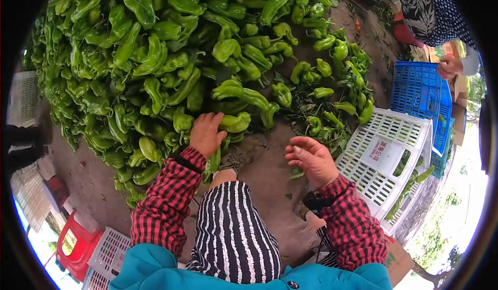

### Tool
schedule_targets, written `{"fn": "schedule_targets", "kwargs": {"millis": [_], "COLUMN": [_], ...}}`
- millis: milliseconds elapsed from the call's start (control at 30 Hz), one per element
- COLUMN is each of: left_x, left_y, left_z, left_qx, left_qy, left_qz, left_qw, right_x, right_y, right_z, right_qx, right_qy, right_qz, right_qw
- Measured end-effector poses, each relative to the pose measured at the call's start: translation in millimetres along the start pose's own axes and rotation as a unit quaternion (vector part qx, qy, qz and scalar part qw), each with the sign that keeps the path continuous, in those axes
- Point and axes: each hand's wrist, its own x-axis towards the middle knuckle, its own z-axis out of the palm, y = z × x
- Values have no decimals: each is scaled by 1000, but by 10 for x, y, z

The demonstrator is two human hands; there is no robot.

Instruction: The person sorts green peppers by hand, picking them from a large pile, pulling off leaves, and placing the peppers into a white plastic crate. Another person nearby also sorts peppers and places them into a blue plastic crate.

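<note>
A large heap of green peppers (150, 56) spreads across the ground in front of me. My left hand (207, 134) rests on the near edge of the heap, palm down. Its fingers are extended and touch peppers, with one long green pepper (236, 123) just to their right; what lies under the palm is hidden. My right hand (314, 160) hovers above bare ground to the right, fingers slightly bent and apart, with nothing visible in it. Loose leaves and a few peppers (314, 125) lie just beyond it.
A white plastic crate (386, 157) stands at my right, with a blue crate (415, 90) behind it. Another person's hand (450, 67) is at the blue crate. At the lower left are a red plastic stool (78, 246) and a pale crate (110, 251).
</note>
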Motion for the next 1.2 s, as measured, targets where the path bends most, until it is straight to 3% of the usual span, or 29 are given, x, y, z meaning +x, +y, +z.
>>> {"fn": "schedule_targets", "kwargs": {"millis": [67,167,267,333,367,433,467,533,600,667,700,733,800,833,900,1000,1067,1133,1167,1200], "left_x": [-58,-116,-187,-189,-197,-189,-190,-264,-308,-310,-265,-172,81,188,365,432,507,561,534,476], "left_y": [28,69,82,78,79,107,132,230,273,265,235,205,140,111,97,105,114,145,108,61], "left_z": [-95,-168,-133,-55,-2,89,117,154,119,62,57,20,-46,31,203,236,238,183,194,179], "left_qx": [-34,-90,-117,-138,-138,-159,-158,-121,-127,-231,-297,-299,-154,-158,63,154,181,145,144,98], "left_qy": [36,47,82,137,136,61,62,15,34,6,12,12,113,114,77,44,19,-122,-122,-53], "left_qz": [21,13,60,80,80,77,78,104,120,32,-64,-64,-29,-28,-13,27,15,-71,-70,-25], "left_qw": [999,995,988,978,978,982,982,987,984,972,953,952,981,980,995,987,983,979,980,994], "right_x": [176,279,335,417,487,679,785,1000,1078,1093,1014,943,799,742,622,466,405,289,250,222], "right_y": [353,595,688,710,725,741,748,855,942,984,971,994,1023,1023,981,941,958,831,791,764], "right_z": [192,198,232,367,443,551,541,491,390,287,260,215,125,93,35,-18,-70,-75,-132,-185], "right_qx": [-19,-16,-1,21,22,177,177,190,141,141,132,130,102,114,84,59,118,164,205,245], "right_qy": [-33,-33,-3,-20,-19,45,44,157,123,75,69,71,55,43,48,62,66,79,87,94], "right_qz": [26,34,51,-14,-13,37,35,98,111,58,15,16,-105,-133,-143,-154,-183,-137,-90,-42], "right_qw": [999,999,999,999,999,982,983,964,976,985,989,989,988,984,985,984,974,974,971,964]}}
